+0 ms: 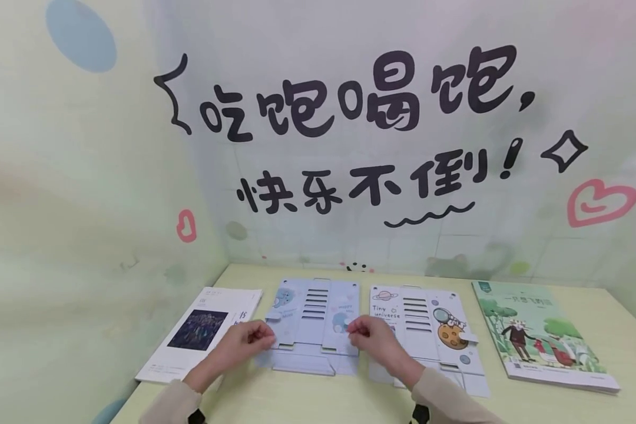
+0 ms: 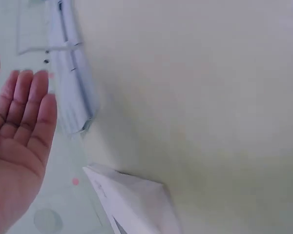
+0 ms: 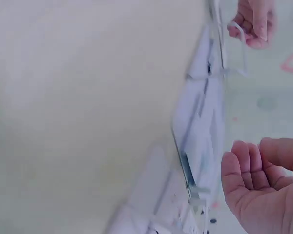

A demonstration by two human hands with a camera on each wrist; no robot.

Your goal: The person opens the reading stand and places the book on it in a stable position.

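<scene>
A light-blue folding book stand (image 1: 314,327) with cartoon prints, slots and a clear wire ledge lies nearly flat on the table. My left hand (image 1: 246,344) is at its lower left corner, overlapping it in the head view. At the opposite edge is my right hand (image 1: 377,343), thumb and fingertips over the stand's side. Both wrist views show loosely bent fingers with nothing between them: left hand (image 2: 22,131) beside the blue stand (image 2: 72,87), right hand (image 3: 263,180) next to it. The white "Tiny universe" stand (image 1: 421,321) is partly behind my right forearm.
To the left lies a white book (image 1: 233,300) with a dark picture on its cover. A green illustrated book (image 1: 535,324) lies at the right. The pale table (image 1: 593,300) meets a printed wall behind and another at the left.
</scene>
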